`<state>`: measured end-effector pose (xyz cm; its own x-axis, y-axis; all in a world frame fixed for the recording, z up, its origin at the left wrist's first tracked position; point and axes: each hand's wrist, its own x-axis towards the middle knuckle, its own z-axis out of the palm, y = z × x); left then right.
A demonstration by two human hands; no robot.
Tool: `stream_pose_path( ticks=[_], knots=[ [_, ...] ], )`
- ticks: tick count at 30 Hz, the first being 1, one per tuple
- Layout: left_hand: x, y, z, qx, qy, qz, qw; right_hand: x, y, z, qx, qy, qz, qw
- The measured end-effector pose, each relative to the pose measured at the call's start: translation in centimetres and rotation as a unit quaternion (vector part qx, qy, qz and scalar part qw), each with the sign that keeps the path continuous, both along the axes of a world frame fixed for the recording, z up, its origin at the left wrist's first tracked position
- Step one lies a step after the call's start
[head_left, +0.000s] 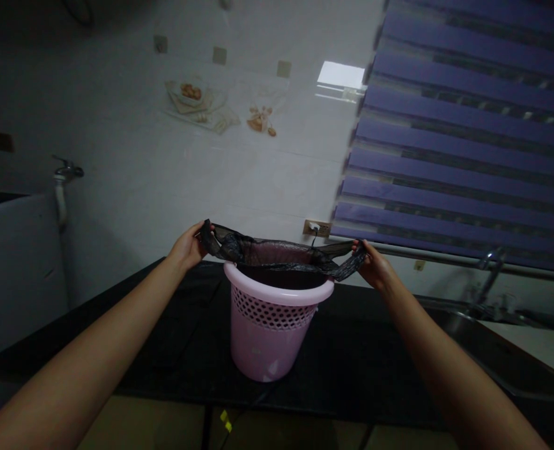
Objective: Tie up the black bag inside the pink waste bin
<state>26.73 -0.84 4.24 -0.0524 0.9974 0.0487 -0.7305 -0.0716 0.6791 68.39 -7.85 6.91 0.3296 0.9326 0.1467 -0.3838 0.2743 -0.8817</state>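
A thin black garbage bag (326,267) is stretched across the mouth of a pink plastic trash bin (270,334), its lower part down inside the bin. My left hand (190,247) pinches one handle of the bag, out beyond the bin's left rim. On the other side, my right hand (374,265) grips the opposite handle, a little above and right of the rim. Between them the bag's top edge is pulled wide and stands above the bin. Upright on the dark countertop, the bin has a band of holes below its rim.
The black countertop (173,350) runs along a tiled wall, with a sink (501,350) and faucet (489,275) at right. A wall socket (317,228) with a plug is behind the bin. Purple striped blinds (445,144) hang at upper right; a white appliance (19,269) stands at left.
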Motion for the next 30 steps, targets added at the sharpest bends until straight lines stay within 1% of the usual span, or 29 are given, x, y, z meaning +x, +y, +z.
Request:
stream_pose_path(
  ticks=[5,11,14,17,21,26,30],
  knots=[
    [0.1,-0.1,0.3,-0.009,0.007,0.008,1.0,0.5,0.4,-0.1,0.009,-0.004,-0.006,1.0],
    [0.2,-0.2,0.8,0.0,-0.012,0.017,1.0,0.5,0.4,0.2,0.018,-0.019,-0.007,1.0],
    [0.4,-0.3,1.0,0.002,-0.004,0.017,1.0,0.2,0.1,0.4,0.008,-0.003,-0.011,1.0],
    [0.4,-0.3,1.2,0.005,-0.007,0.013,1.0,0.0,0.0,0.5,0.017,-0.002,-0.015,1.0],
    [0.3,-0.2,1.3,0.014,-0.016,0.01,1.0,0.3,0.1,0.4,0.035,0.004,-0.021,0.999],
    [0.1,0.0,1.4,0.019,-0.018,0.01,1.0,0.8,0.0,0.2,0.03,0.036,-0.024,0.999],
    [0.0,0.3,1.3,0.031,-0.013,0.008,0.999,0.7,-0.3,0.2,0.026,0.031,-0.034,0.999]
  ],
)
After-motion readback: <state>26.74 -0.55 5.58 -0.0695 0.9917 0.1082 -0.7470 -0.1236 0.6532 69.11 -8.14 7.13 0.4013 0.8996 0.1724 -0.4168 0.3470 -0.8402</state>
